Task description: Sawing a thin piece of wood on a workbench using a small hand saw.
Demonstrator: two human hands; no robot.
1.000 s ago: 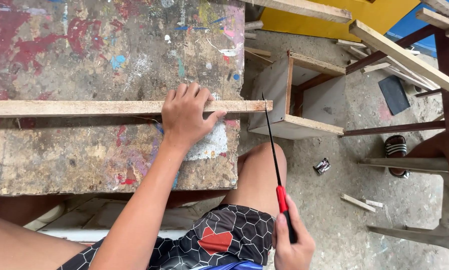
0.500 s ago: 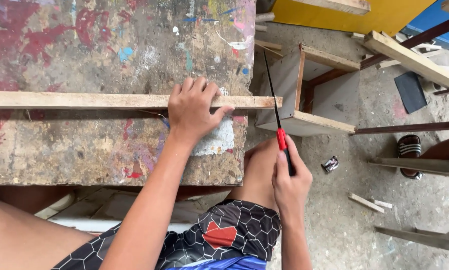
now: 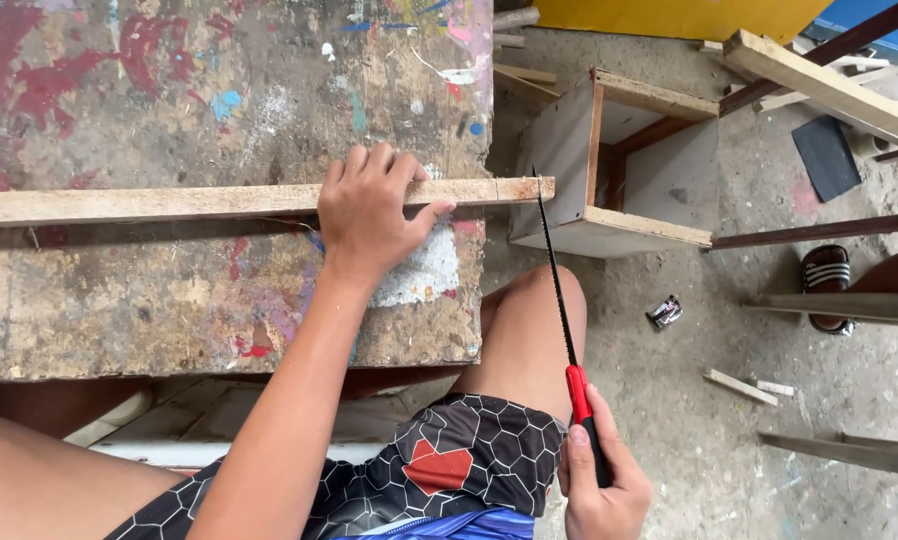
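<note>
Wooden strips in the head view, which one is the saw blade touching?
The long pale wooden strip lying across the paint-stained table, pinned by the left hand; the saw blade meets its overhanging end. The other strips lie farther off.

Black shorts (image 3: 459, 465) with a grey hexagon pattern, red patches and a blue hem are worn; arms are left unsleeved.

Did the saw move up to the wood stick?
Yes. The saw came forward from beside the knee; its tip now meets the wooden strip's end at the table edge.
</note>
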